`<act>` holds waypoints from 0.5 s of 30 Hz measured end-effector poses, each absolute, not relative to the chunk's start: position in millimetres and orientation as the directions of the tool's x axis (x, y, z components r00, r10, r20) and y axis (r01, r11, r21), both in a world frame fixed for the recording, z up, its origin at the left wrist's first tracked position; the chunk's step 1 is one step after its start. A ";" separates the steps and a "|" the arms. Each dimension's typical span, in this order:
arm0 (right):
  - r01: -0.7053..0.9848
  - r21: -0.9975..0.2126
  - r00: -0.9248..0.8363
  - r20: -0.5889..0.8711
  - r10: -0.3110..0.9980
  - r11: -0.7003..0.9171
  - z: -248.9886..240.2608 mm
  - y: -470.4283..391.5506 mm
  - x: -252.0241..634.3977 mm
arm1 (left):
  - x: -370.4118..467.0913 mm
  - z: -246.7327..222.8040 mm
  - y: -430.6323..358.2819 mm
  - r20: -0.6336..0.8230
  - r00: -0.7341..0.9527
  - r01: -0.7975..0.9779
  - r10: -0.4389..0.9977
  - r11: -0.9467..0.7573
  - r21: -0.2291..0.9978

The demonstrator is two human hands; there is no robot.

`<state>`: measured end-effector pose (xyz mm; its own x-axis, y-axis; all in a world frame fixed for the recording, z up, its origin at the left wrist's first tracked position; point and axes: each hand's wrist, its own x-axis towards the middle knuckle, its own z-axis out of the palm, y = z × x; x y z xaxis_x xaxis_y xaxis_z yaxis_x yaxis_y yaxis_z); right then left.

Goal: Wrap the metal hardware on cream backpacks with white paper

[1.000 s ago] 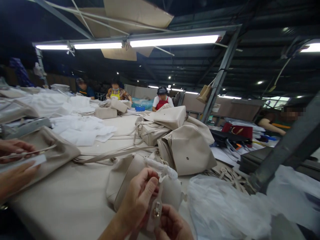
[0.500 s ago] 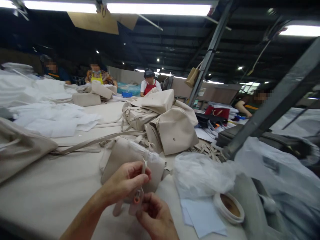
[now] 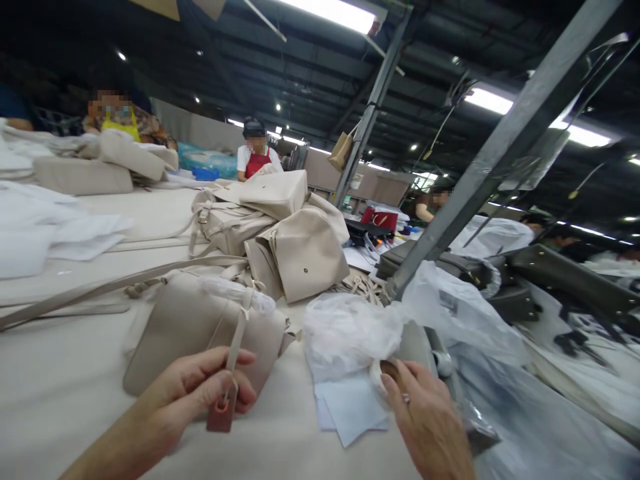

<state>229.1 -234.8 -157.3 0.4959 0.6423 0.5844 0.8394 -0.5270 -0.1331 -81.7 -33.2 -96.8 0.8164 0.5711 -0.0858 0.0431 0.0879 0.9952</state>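
My left hand (image 3: 213, 387) pinches a thin beige strap (image 3: 238, 340) in front of a beige bag (image 3: 183, 333). From the strap's lower end hangs a small reddish-brown tag (image 3: 220, 419) with an orange ring. My right hand (image 3: 425, 407), wearing a ring, is at the tape roll (image 3: 376, 375) on the right and partly covers it. Its fingers are bent over the roll's edge; whether they grip it is unclear. Light blue sheets (image 3: 350, 410) lie just left of that hand, below crumpled clear plastic (image 3: 350, 333).
Beige bags (image 3: 310, 250) are piled behind the nearest one. White sheets (image 3: 55, 227) lie at the left. A slanted metal post (image 3: 475, 180) rises at the right, near dark bags (image 3: 575, 280). People sit across the table (image 3: 65, 360).
My right hand has left the tag and moved right to the tape roll. My left hand still holds the strap, now further left in view. The view has turned right.
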 end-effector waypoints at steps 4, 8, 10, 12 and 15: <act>0.807 0.220 0.398 0.485 0.779 -0.549 -172.0 -236.2 248.9 | -83.7 -102.8 -36.5 -0.085 0.822 0.091 0.563 0.017 0.996; 0.801 0.180 0.355 0.625 0.695 -0.572 -172.9 -230.5 232.9 | -86.1 -106.8 -38.6 -0.063 0.807 0.065 0.587 0.019 0.998; 0.890 0.133 0.247 0.664 0.706 -0.437 -176.9 -227.6 223.0 | -87.0 -108.3 -39.2 -0.057 0.806 0.048 0.589 0.031 0.998; 0.958 0.116 0.130 0.639 0.758 -0.262 -187.0 -225.2 215.6 | -87.2 -109.2 -39.8 -0.061 0.807 0.046 0.588 0.041 0.998; 0.980 0.090 0.089 0.590 0.803 -0.175 -205.6 -223.7 210.4 | -86.5 -109.4 -40.4 -0.066 0.802 0.041 0.594 0.056 0.998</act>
<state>210.4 -223.7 -205.6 0.0892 0.8027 0.5897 0.9804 -0.1753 0.0903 -86.5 -40.4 -109.4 0.8017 0.5941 -0.0657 0.0405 0.0556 0.9976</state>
